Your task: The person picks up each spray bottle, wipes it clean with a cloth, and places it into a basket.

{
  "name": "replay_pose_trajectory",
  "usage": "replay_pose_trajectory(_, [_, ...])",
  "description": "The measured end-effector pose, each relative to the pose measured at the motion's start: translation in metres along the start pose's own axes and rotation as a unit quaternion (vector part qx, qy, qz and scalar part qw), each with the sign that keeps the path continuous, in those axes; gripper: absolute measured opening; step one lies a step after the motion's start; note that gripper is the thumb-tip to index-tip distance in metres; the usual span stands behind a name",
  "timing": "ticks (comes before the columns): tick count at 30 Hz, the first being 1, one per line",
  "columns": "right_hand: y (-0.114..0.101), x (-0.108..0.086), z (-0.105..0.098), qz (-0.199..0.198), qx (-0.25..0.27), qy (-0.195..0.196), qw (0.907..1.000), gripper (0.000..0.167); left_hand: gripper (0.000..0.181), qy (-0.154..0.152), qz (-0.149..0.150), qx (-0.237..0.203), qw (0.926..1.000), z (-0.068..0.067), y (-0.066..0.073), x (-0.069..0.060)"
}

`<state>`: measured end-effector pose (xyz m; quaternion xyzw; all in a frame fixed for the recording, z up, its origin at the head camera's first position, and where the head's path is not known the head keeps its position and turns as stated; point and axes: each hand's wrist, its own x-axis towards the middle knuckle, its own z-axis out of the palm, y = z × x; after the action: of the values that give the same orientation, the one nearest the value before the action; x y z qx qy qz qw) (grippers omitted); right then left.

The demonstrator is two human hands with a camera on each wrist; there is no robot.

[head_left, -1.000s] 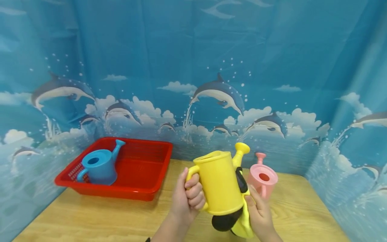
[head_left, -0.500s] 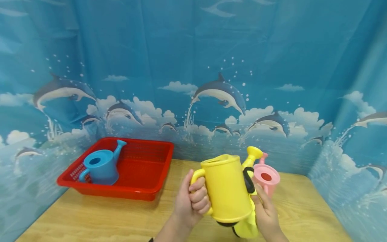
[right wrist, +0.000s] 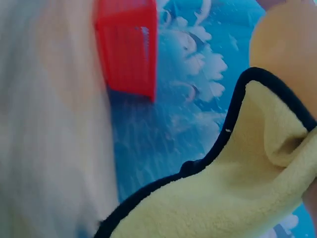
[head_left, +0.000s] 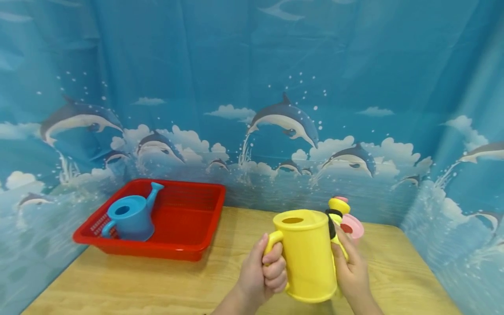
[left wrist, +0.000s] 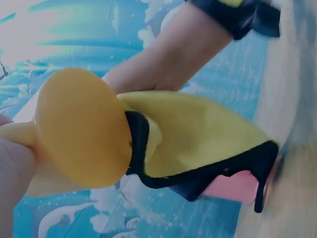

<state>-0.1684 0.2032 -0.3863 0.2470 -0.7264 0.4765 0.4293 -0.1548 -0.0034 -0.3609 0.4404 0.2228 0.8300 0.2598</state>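
In the head view my left hand [head_left: 267, 269] grips the handle of a yellow watering can [head_left: 309, 260], held up roughly upright above the table. My right hand [head_left: 353, 269] holds a yellow cloth with black edging [right wrist: 213, 193] against the can's spout side. Black edging crosses the spout just below its sprinkler head. The can's body hides much of the cloth in the head view. In the left wrist view the cloth [left wrist: 198, 134] hangs away from the can's base. Behind my right hand stands a pink watering can [head_left: 355, 225], mostly hidden.
A red basket [head_left: 173, 250] stands at the left of the wooden table [head_left: 157, 284]. Inside it, on the left, sits a blue watering can [head_left: 134, 221]. A dolphin-print curtain [head_left: 236, 87] surrounds the table's back and sides.
The yellow can has moved right and down and turned from tilted to nearly upright. My right hand and the cloth have shifted right with it, covering more of the pink can.
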Motion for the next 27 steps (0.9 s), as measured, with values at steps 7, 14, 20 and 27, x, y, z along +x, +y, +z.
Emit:
replay_pose_trajectory(7, [-0.004, -0.008, 0.003, -0.002, 0.056, -0.024, 0.9981, 0.054, 0.049, 0.003, 0.017, -0.041, 0.999, -0.009, 0.008, 0.0])
replay_pose_trajectory(14, [-0.004, -0.009, 0.006, -0.021, 0.092, -0.035, 0.9949, 0.055, 0.047, 0.029, 0.031, -0.06, 0.9973, -0.009, 0.017, 0.001])
replay_pose_trajectory(20, [-0.006, -0.008, 0.011, -0.045, 0.055, -0.016, 0.9973, 0.042, 0.046, 0.07, 0.039, -0.064, 0.9947, -0.009, 0.022, -0.002])
replay_pose_trajectory(27, [-0.007, -0.01, 0.012, -0.077, 0.032, 0.009, 0.9965, 0.025, 0.047, 0.071, 0.053, 0.018, 0.9959, -0.017, 0.026, -0.005])
